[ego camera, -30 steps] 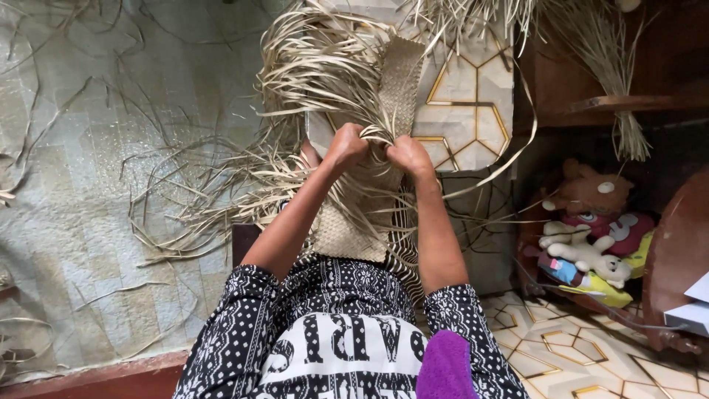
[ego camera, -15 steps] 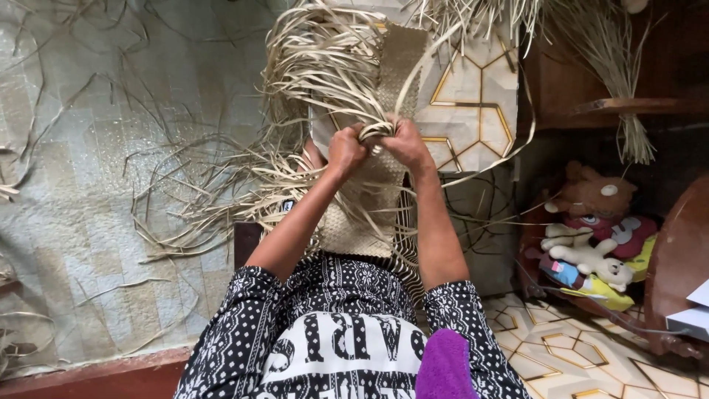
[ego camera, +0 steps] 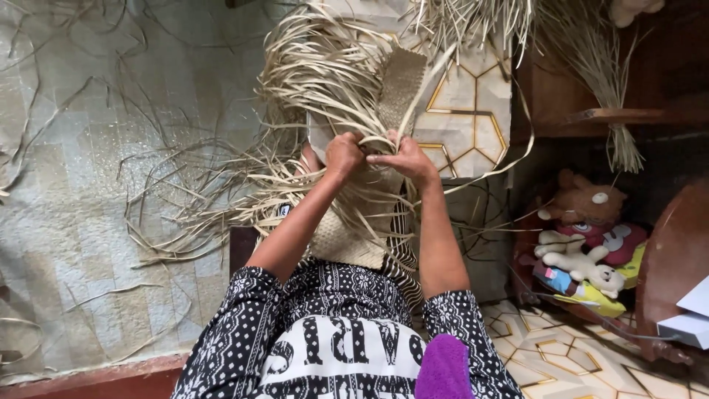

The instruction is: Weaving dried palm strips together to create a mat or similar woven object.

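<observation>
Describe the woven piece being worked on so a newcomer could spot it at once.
Start at the person's patterned lap and follow both arms up to the left hand and right hand. Between them rises the woven mat, a tan, tightly plaited panel. Unlike the loose straw strips around it, its strands interlock flat.

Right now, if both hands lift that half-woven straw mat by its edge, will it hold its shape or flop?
The woven mat already bends over the lap, so it probably sags. Its loose strands curl and fan, likely light, springy and apt to tangle. The thin strips may crease where the left hand and right hand pinch.
</observation>
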